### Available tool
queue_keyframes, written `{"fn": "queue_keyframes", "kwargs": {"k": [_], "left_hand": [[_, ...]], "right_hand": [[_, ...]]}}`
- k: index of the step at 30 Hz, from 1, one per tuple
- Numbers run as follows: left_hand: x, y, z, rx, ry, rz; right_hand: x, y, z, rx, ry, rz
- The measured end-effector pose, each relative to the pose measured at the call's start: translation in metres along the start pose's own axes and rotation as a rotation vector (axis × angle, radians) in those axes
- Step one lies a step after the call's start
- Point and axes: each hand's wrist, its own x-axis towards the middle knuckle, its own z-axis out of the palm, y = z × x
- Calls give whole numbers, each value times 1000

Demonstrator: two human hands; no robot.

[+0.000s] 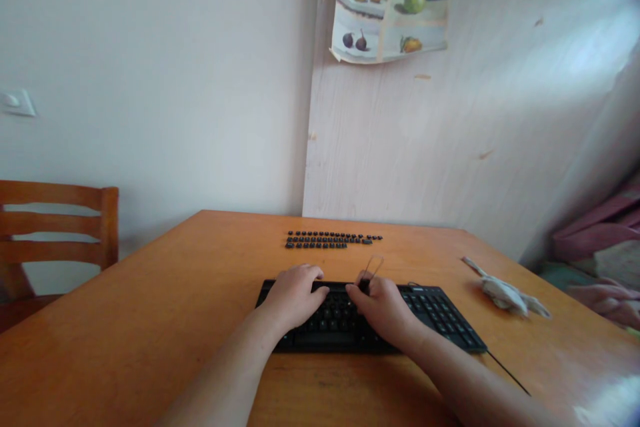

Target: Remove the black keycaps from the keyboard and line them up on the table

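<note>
A black keyboard [330, 340] lies on the wooden table in front of me, its upper rows partly hidden by my hands. My left hand [296, 293] rests over its left part, fingers curved toward the back edge and the thumb held apart over the keys. I see nothing in it. Closed round the dark handle of a wire keycap puller [374, 265], my right hand [381, 303] is above the middle-right keys. The puller's wire loop points up and away from the keyboard. Behind the keyboard, loose black keycaps [325, 240] lie in three rows.
A crumpled pale cloth [505, 295] is on the right of the wooden table [165, 307]. The keyboard cable [507, 372] runs off toward the front right. A wooden chair [60, 220] stands at the left. Behind the table is a wall with fruit pictures [387, 19].
</note>
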Motion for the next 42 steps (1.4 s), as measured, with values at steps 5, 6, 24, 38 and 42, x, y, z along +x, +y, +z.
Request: {"fn": "queue_keyframes", "kwargs": {"k": [5,6,24,38,42], "left_hand": [[-1,3,1,-23,-65,1],[-2,3,1,-19,-70,-1],[-5,45,5,-610,-150,37],[-1,36,1,-774,-55,-170],[-2,38,-1,-916,-76,-227]], "right_hand": [[2,8,1,91,9,129],[2,10,1,128,13,159],[-3,-10,-1,575,12,92],[-7,-10,-8,75,117,-341],[-9,-10,-10,-160,74,-374]]}}
